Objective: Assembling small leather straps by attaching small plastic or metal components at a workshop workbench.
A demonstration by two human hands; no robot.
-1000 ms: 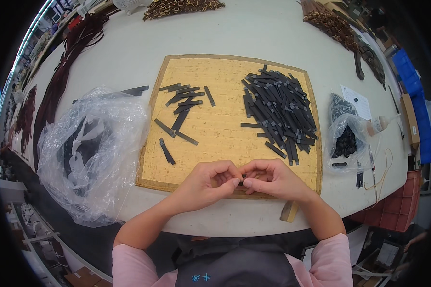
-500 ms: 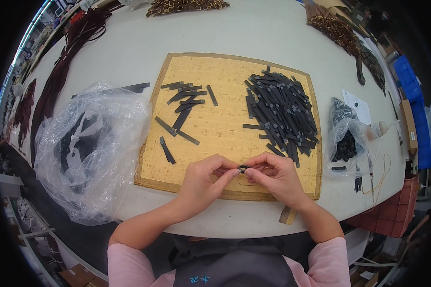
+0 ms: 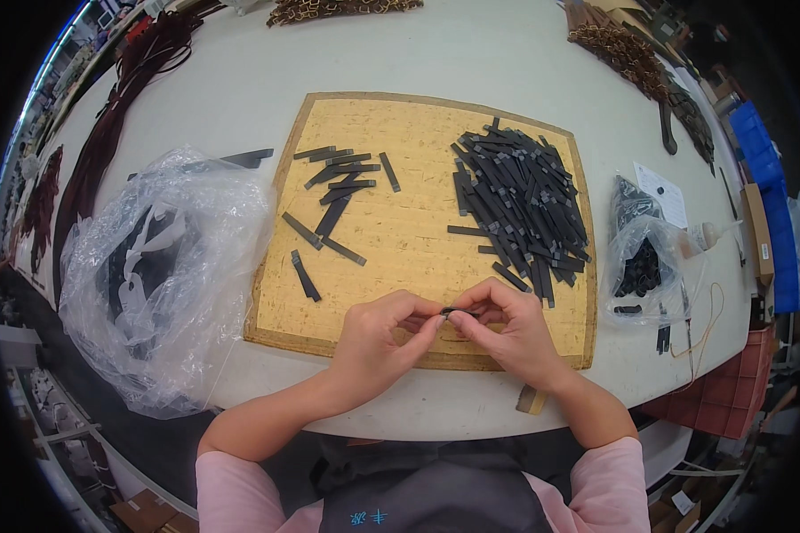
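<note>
Over the near edge of a yellow board (image 3: 400, 222), both my hands meet at the fingertips. Between them is a small black strip (image 3: 449, 311), bent and mostly covered by the fingers. My left hand (image 3: 384, 330) pinches its left end with thumb and index finger. The other end is pinched by my right hand (image 3: 500, 322). A large heap of flat black strips (image 3: 524, 204) lies on the right half of the board. Several more loose strips (image 3: 338, 178) are scattered on its left half.
Left of the board sits a crumpled clear plastic bag (image 3: 169, 293) with dark pieces inside. A smaller plastic bag (image 3: 640, 266) of black loops lies at right, near a paper sheet (image 3: 662, 195) and yellowish cord (image 3: 709, 333). Dark red straps (image 3: 120, 107) hang along the far left.
The black piece showed as an open loop between my fingertips; now it looks flatter and more covered. My hands stay in nearly the same place.
</note>
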